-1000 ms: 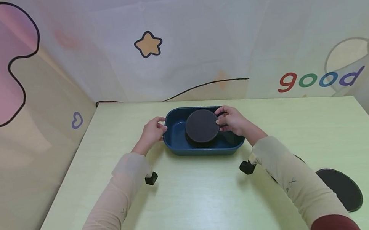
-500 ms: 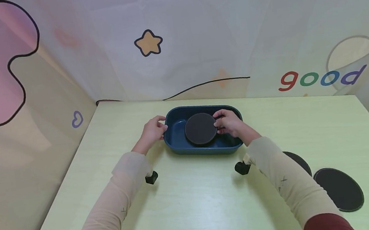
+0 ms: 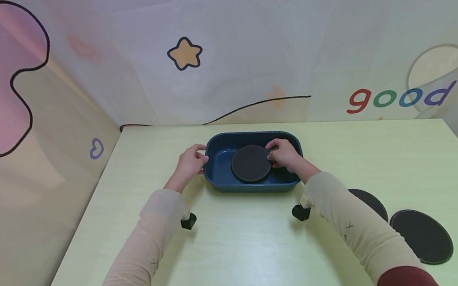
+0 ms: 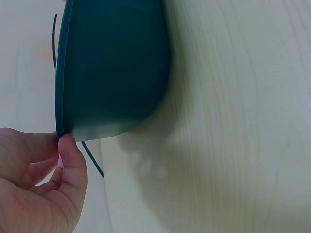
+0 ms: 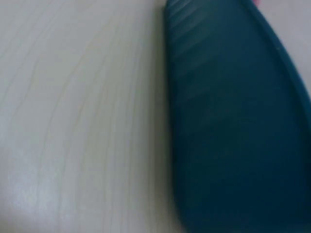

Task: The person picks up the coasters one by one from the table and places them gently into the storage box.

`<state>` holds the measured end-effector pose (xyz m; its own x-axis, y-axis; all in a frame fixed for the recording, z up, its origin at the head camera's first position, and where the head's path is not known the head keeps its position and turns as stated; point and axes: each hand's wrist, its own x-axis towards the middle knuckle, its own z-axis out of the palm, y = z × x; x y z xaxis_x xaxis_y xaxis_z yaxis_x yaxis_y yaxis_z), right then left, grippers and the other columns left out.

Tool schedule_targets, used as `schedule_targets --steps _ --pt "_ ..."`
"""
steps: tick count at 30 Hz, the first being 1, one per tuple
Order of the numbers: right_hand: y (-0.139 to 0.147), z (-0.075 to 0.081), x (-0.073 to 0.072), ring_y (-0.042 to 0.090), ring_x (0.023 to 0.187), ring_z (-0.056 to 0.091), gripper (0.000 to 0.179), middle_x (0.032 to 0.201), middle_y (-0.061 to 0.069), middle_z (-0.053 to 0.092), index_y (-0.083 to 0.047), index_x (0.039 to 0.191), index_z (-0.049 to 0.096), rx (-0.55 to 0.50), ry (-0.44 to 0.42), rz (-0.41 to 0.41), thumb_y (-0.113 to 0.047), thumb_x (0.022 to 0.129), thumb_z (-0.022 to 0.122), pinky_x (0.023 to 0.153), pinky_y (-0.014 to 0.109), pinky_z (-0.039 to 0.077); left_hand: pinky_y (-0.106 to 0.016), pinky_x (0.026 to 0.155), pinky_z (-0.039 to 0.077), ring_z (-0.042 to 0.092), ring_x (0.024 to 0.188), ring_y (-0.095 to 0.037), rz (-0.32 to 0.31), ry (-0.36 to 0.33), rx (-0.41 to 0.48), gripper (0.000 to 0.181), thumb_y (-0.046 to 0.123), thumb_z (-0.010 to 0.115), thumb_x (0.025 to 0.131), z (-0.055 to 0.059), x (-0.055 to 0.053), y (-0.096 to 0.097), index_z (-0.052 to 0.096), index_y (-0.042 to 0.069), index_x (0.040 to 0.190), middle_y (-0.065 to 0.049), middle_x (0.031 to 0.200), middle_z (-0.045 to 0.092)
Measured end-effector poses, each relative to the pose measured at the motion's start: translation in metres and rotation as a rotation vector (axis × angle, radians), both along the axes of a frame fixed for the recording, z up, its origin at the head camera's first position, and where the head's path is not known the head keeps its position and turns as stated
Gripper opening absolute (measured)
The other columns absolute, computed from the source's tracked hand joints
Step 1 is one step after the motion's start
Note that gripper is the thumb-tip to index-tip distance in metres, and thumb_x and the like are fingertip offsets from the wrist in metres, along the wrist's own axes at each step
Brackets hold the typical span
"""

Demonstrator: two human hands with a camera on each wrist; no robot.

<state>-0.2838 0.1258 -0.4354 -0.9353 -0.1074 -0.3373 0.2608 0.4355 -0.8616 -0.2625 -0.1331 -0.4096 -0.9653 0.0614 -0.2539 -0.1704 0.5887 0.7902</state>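
A dark blue oblong tray [image 3: 221,168] stands on the table near its back edge. My left hand [image 3: 189,162] pinches the rim at the tray's left end. In the left wrist view, thumb and finger of the left hand [image 4: 43,179] meet at the tray's corner [image 4: 112,73]. Inside the tray is a round black coaster [image 3: 251,163], flat and low over the bottom. My right hand [image 3: 286,156] reaches in over the right end and pinches the coaster's right edge. The right wrist view shows only the tray's outer wall [image 5: 233,111] and the table, with the hand hidden.
Two more round black coasters lie on the table at the right, one [image 3: 422,236] beside my right forearm and another [image 3: 371,202] partly under it in view. A printed cloth wall [image 3: 242,41] rises behind the pale table [image 3: 242,251].
My right hand has moved slightly down and left, lowering the coaster into the tray. Its sleeve has uncovered more of the coasters on the table. The left hand stays at the rim.
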Motion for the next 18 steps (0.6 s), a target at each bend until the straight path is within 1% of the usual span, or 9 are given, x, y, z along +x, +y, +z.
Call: schedule_targets --steps 5,9,12,15,18 --pt "-0.001 -0.001 0.0 0.012 0.063 0.05 0.027 0.088 0.009 0.049 0.001 0.11 0.048 0.076 0.008 -0.003 0.003 0.083 0.049 0.051 0.02 0.047 -0.024 0.06 0.051 0.052 0.068 -0.016 -0.001 0.004 -0.001 0.038 0.01 0.049 0.09 -0.001 0.0 0.001 0.043 0.008 0.127 -0.012 0.094 0.053" --pt "0.0 -0.001 0.001 0.012 0.058 0.049 0.029 0.088 0.009 0.049 -0.001 0.11 0.048 0.114 0.011 -0.008 0.003 0.082 0.051 0.05 0.02 0.046 -0.024 0.06 0.051 0.053 0.069 -0.016 -0.008 0.007 0.001 0.038 0.01 0.049 0.09 -0.002 0.0 0.002 0.043 0.008 0.127 -0.012 0.094 0.053" --pt "0.002 0.0 0.002 0.012 0.054 0.047 0.03 0.085 0.009 0.048 -0.001 0.11 0.048 0.144 0.032 0.007 0.003 0.081 0.054 0.05 0.02 0.046 -0.023 0.06 0.051 0.053 0.07 -0.017 -0.006 0.007 0.004 0.037 0.01 0.049 0.09 -0.003 0.0 0.002 0.043 0.008 0.126 -0.012 0.094 0.053" --pt "0.004 0.006 0.004 0.013 0.056 0.048 0.031 0.083 0.008 0.048 -0.001 0.11 0.048 0.182 0.07 0.039 0.001 0.08 0.056 0.051 0.022 0.047 -0.023 0.06 0.051 0.053 0.07 -0.017 -0.002 0.004 0.006 0.037 0.01 0.049 0.09 -0.003 0.0 0.001 0.043 0.008 0.127 -0.012 0.095 0.054" --pt "0.007 0.018 0.006 0.018 0.064 0.052 0.031 0.085 0.009 0.048 0.0 0.111 0.048 0.221 0.109 0.1 -0.001 0.081 0.057 0.053 0.023 0.049 -0.024 0.061 0.052 0.053 0.069 -0.016 -0.006 0.005 0.002 0.037 0.01 0.048 0.09 -0.003 -0.001 0.0 0.042 0.008 0.127 -0.012 0.096 0.053"
